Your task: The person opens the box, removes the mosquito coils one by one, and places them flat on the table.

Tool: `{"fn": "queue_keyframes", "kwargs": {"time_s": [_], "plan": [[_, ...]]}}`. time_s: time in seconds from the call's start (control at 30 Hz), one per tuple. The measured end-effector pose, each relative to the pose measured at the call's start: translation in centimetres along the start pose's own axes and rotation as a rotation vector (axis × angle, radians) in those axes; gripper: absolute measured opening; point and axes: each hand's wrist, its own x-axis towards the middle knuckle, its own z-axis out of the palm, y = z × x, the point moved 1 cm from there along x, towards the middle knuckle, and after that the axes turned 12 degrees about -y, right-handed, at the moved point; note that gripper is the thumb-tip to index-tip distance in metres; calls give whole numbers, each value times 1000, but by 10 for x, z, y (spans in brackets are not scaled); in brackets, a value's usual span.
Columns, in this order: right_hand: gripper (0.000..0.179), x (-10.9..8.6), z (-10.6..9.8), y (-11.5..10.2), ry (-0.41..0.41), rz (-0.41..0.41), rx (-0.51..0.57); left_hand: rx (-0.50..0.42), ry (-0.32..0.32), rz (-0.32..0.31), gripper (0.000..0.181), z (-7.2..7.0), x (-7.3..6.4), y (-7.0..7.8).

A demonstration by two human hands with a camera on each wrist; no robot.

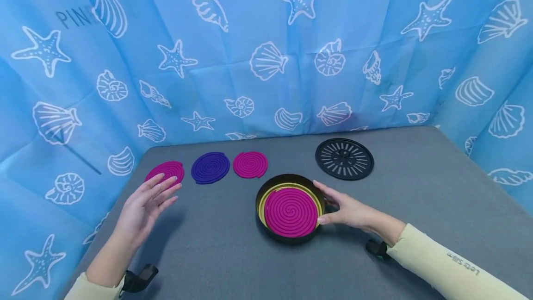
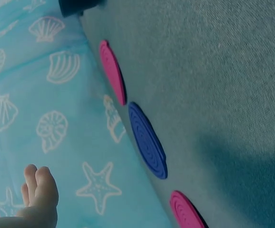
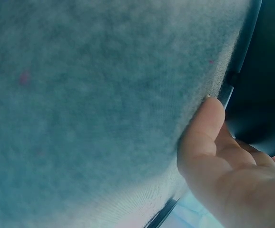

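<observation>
I see blue curtain (image 1: pixel 231 73) hanging behind the worktop (image 1: pixel 216 244) and along both its sides, creased into folds and printed with white starfish and seashells. The worktop's surface is plain grey, its shadows soft-edged.

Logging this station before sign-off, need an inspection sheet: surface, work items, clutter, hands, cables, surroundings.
Surface: gray tabletop, fabric-like.
Work items: round tin, black outside with gold inside, holding a magenta coiled disc. Behind and to its left, a row: leftmost magenta disc, partly hidden by fingers in the head view; blue-purple disc; smaller magenta disc. Black slotted disc lies behind the tin, to its right.
Clutter: nothing seen.
Left hand: raised, fingers extended, holding nothing.
Right hand: grips the tin's right side.
Cables: nothing seen.
Surroundings: blue curtain with white shell and starfish prints, behind and at both sides.
</observation>
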Motion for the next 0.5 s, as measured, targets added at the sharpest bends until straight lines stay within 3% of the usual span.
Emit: {"fn": "queue_keyframes", "kwargs": {"time_s": [0.2,0.5], "plan": [[95,1,0,0,-1,3,6,11,-16,-18,24,7,4,-5],[95,1,1,-2,-3,8,5,133,45,-150,26,26,11,-14]]}}
